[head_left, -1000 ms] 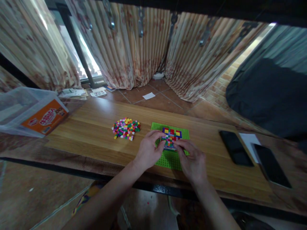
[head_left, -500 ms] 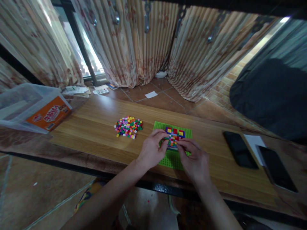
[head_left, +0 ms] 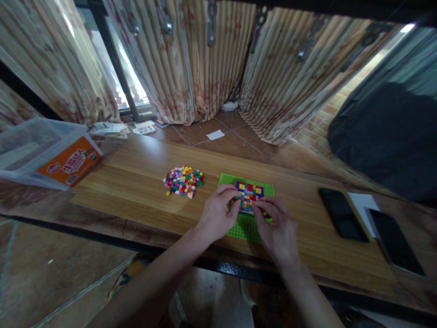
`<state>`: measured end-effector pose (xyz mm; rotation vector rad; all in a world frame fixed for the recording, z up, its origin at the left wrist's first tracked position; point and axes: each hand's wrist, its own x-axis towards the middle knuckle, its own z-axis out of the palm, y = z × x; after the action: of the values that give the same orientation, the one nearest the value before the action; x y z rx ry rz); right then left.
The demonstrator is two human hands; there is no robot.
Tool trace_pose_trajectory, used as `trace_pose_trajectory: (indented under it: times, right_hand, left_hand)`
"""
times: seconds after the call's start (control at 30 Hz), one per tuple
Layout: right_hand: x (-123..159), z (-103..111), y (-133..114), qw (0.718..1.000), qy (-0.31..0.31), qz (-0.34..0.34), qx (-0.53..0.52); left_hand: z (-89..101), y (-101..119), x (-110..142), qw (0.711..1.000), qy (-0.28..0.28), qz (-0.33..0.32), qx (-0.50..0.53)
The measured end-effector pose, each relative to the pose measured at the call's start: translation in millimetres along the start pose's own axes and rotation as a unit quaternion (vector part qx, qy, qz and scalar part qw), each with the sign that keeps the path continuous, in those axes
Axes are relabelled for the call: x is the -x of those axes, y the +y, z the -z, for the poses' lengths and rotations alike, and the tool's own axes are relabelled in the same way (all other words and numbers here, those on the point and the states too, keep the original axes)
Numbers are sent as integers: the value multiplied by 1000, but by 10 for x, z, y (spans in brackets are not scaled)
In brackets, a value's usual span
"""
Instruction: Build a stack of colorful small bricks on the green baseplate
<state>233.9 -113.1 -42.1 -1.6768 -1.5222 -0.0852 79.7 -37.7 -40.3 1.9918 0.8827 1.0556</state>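
Note:
A green studded baseplate (head_left: 245, 230) lies on the wooden board, with a patch of small coloured bricks (head_left: 250, 187) set on its middle. Blue, yellow and red bricks form the patch's far side; mixed colours fill the near part. At the patch's left edge is my left hand (head_left: 220, 212), its thumb and fingers curled towards each other. My right hand (head_left: 278, 223) is at the right edge, thumb and forefinger pinched close to the bricks. Whatever either set of fingertips holds is too small or hidden to make out.
A heap of loose coloured bricks (head_left: 183, 181) lies left of the baseplate on the wooden board (head_left: 136, 182). A clear plastic bin (head_left: 44, 150) stands at the far left. Two dark phones (head_left: 342, 214) and white paper (head_left: 362, 207) lie to the right. Curtains (head_left: 211, 68) hang behind.
Both hands stay in nearly the same place and pose over the bricks. The whole view has shifted very slightly.

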Motion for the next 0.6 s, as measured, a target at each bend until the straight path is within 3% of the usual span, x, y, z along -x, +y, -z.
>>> trace_pose_trajectory:
  times: [0.23,0.6]
  right_hand:
    - [42,-16,47,998,10,46,49]
    - [70,-60,8,996,23,54,69]
  left_hand:
    - [-12,-13,9,1000,-3,-2,-4]
    - [-22,-31,8,1000,-4,-7,-10]
